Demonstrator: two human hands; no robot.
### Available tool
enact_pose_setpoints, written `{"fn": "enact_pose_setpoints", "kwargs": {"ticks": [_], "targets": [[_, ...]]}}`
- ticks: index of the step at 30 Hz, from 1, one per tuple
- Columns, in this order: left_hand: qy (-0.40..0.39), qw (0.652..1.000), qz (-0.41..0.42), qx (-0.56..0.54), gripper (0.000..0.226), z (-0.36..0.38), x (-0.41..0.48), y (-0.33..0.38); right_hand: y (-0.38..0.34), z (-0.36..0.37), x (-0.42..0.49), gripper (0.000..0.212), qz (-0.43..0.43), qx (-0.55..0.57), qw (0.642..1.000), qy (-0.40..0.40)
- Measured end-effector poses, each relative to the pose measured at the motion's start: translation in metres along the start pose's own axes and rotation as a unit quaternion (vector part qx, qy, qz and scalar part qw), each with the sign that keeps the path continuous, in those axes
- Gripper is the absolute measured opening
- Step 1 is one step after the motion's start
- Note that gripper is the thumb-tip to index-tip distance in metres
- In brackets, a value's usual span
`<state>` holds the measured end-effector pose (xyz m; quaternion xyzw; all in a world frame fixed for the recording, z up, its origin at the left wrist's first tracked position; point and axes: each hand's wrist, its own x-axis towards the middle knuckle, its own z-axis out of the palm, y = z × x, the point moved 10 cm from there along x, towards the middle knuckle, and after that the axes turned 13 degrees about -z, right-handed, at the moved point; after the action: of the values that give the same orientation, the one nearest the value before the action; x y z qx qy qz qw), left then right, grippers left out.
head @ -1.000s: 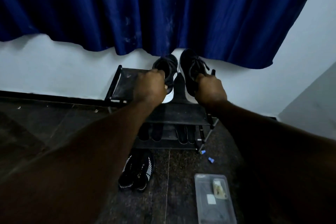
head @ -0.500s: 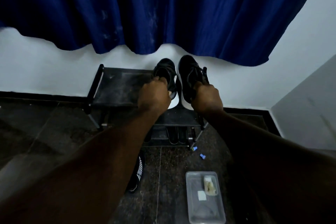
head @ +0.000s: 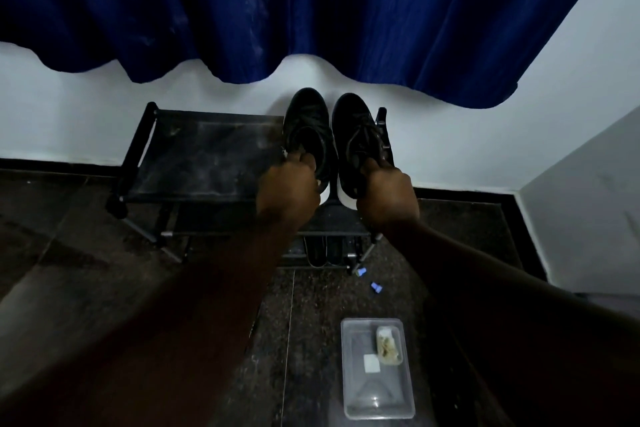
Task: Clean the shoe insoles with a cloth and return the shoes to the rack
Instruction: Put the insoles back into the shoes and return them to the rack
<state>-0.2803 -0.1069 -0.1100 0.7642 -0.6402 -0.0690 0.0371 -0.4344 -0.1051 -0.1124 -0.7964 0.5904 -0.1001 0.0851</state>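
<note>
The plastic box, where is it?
The plastic box lies on the dark floor at the bottom right of the head view, in front of the shoe rack.

I see two black shoes (head: 308, 128) with white soles on a black rack (head: 207, 156), a deep blue curtain (head: 311, 3), white wall (head: 69, 107), dark speckled floor (head: 311, 305), and small blue clips (head: 375, 287).

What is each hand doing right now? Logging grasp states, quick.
Left hand: closed on the left black shoe.
Right hand: closed on the right black shoe.
</note>
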Motion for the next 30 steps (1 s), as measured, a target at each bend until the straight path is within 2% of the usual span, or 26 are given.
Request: {"fn": "enact_pose_setpoints", "kwargs": {"ticks": [7,11,15,24,27,30], "targets": [[0.003,1.0,0.004,0.031,0.046,-0.01,-0.005,0.0,-0.002,-0.008,-0.002,0.042,-0.019,0.016,0.999,0.033],[-0.002,0.999,0.006,0.049,0.053,-0.012,-0.007,-0.003,-0.001,-0.006,0.001,0.043,-0.02,0.013,1.0,0.005],[-0.006,0.998,0.012,0.062,0.047,-0.012,-0.006,0.001,0.0,-0.005,0.0,0.042,-0.021,0.009,1.0,0.005],[-0.012,0.999,-0.001,0.047,0.052,-0.009,-0.01,-0.003,0.002,-0.003,-0.006,0.043,0.02,-0.008,1.0,0.022],[-0.019,0.999,-0.002,0.028,0.059,-0.012,-0.01,-0.007,-0.011,-0.008,-0.009,0.046,-0.003,-0.02,0.999,0.038],[-0.009,1.0,-0.001,0.017,0.056,-0.02,-0.014,-0.01,-0.025,-0.019,-0.014,0.051,-0.034,-0.049,0.997,0.043]]}}
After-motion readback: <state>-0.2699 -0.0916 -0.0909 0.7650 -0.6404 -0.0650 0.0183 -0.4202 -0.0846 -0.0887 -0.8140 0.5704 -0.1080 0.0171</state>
